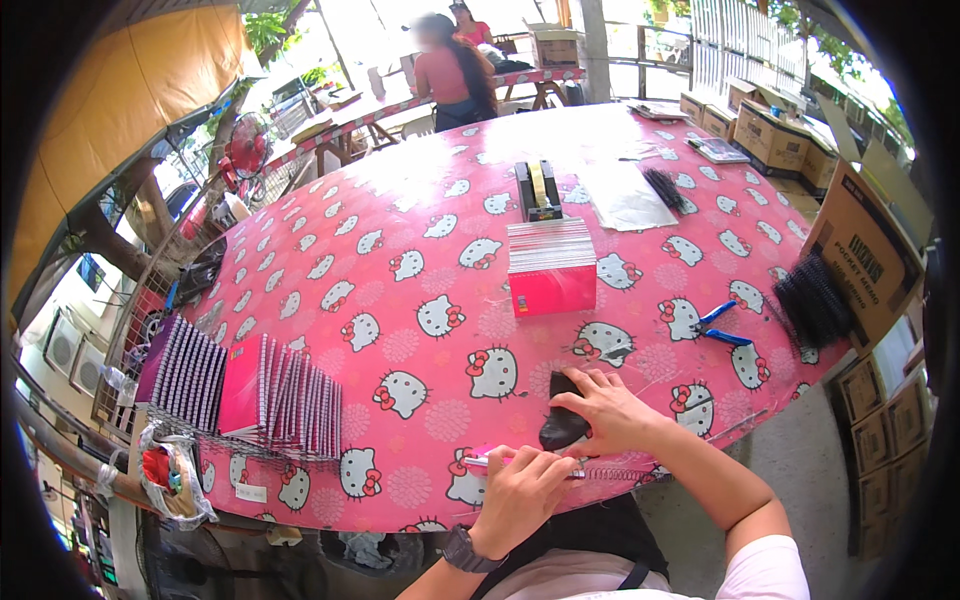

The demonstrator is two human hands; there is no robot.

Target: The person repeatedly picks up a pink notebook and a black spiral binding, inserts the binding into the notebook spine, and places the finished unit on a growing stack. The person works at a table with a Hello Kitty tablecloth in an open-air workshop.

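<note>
At the near table [400, 300] edge, the right hand [610, 408] presses a black spiral bundle [562, 420] down, fingers closed over it. The left hand [520, 490] pinches a pink notebook [478, 460] just beside it.

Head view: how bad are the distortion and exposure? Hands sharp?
Head view: strong fisheye, the table edge bows and the corners go black; the background past the table is blown out by daylight; the left hand and right hand are evenly lit and fairly sharp.

Both hands meet low: left hand [520, 492] pinching (fingers curled), right hand [607, 410] pressing flat.
</note>
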